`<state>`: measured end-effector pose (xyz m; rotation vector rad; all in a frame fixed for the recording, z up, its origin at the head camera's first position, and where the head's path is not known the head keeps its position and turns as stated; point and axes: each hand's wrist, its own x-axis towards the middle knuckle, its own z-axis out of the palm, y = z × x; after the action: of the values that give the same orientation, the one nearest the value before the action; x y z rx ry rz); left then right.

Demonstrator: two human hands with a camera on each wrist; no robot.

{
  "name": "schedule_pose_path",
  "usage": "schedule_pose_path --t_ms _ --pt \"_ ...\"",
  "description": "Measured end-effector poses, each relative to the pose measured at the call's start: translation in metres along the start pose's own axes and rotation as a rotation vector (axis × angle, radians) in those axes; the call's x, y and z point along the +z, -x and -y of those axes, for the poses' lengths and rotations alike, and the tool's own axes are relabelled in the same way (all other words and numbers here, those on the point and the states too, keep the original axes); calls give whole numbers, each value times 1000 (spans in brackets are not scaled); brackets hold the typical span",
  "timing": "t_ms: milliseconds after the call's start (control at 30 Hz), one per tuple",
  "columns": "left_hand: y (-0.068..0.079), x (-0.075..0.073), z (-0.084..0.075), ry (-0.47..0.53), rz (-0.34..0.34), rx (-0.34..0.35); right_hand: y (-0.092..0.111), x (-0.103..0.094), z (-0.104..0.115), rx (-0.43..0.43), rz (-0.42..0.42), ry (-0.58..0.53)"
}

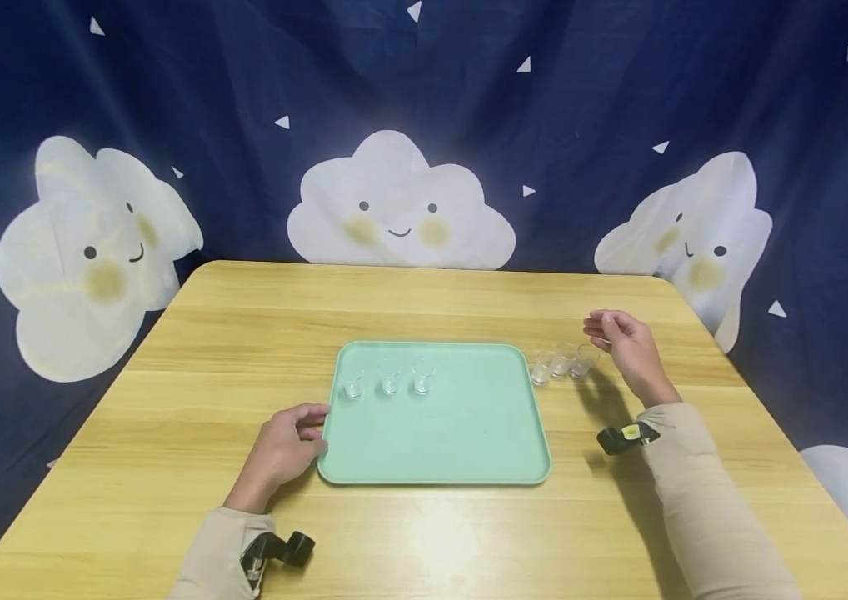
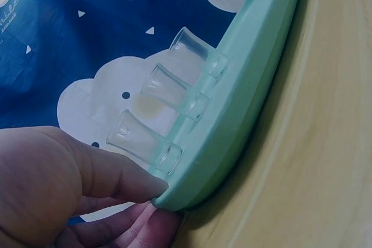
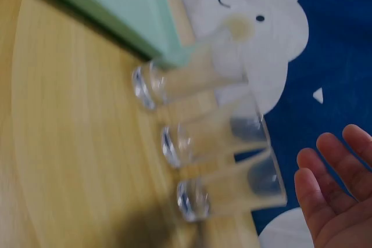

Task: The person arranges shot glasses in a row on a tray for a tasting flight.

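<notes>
A mint green tray [image 1: 469, 433] lies on the table with three small clear shot glasses in a row along its back left part, the middle one [image 1: 390, 379] among them. My left hand [image 1: 285, 450] grips the tray's left rim; the left wrist view shows the thumb [image 2: 125, 181] on top and fingers under the edge. To the right of the tray stand three more clear glasses, close together, the middle one [image 3: 215, 132] blurred in the right wrist view. Just beyond them my right hand [image 1: 628, 350] hovers, fingers extended and apart from the glasses, holding nothing.
The wooden table [image 1: 424, 542] extends around the tray on all sides. A dark blue curtain [image 1: 574, 100] with smiling white clouds hangs behind the table. Each sleeve carries a black camera mount, such as the right one [image 1: 622, 437].
</notes>
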<state>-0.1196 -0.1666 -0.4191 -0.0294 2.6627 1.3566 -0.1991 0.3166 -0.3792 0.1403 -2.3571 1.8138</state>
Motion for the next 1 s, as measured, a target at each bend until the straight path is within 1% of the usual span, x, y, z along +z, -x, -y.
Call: schedule_pose_path --t_ms 67,133,233,267,300,333,433,500,567,667,867,1000 --pt "0 0 0 2 1 3 2 -5 -3 17 -3 6" --pt "0 0 0 2 0 4 3 -9 -7 37 19 -22" --pt "0 1 1 -1 -3 7 4 -15 -11 80 86 -90" --pt "-1 1 2 -3 -6 7 4 -16 -12 94 112 -103" --pt "-1 1 2 -5 -8 9 5 -18 -13 103 139 -90" --pt "-1 1 2 -7 -11 11 5 -19 -14 107 163 -68" --pt "-1 1 3 -13 -15 23 6 -22 -18 100 231 82" --pt "-2 1 3 -15 -16 27 7 -23 -21 97 261 177" --pt "-2 2 3 -16 -15 28 7 -23 -25 104 281 227" --pt "-2 2 3 -16 -14 27 7 -22 -29 116 281 247" --pt "-1 1 2 -10 -10 20 4 -19 -36 87 237 298" --pt "-1 1 1 -8 -9 18 2 -18 -37 86 224 302"
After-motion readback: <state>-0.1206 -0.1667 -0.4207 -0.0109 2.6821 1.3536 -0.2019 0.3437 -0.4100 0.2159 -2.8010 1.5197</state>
